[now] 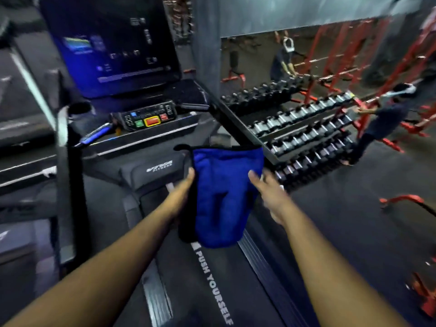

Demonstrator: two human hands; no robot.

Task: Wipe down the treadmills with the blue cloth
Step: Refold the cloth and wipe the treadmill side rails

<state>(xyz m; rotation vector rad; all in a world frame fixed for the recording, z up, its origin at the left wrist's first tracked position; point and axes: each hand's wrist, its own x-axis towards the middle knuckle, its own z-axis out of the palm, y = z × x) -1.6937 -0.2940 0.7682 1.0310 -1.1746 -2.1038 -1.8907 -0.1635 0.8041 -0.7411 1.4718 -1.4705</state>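
The blue cloth hangs in the air in front of the person, above the front end of the treadmill belt, below and in front of the control panel. Its long axis runs roughly up and down, top edge toward the panel, bottom edge drooping toward the belt.

The left hand is at the cloth's left edge, fingers seemingly curled behind the fabric and holding it; motion blur leaves the exact pinch unclear. The right hand is at the cloth's right edge with fingers stretched out nearly straight, touching or just beside the fabric, not visibly gripping it.

So the cloth lies between the two hands, carried mainly by the left. From the cloth, the panel and the dark screen above it lie forward and to the left, which puts the left hand nearer. A handrail runs just beyond the cloth's top right corner, nearer the right hand. Dumbbell racks stand well to the right of the cloth.
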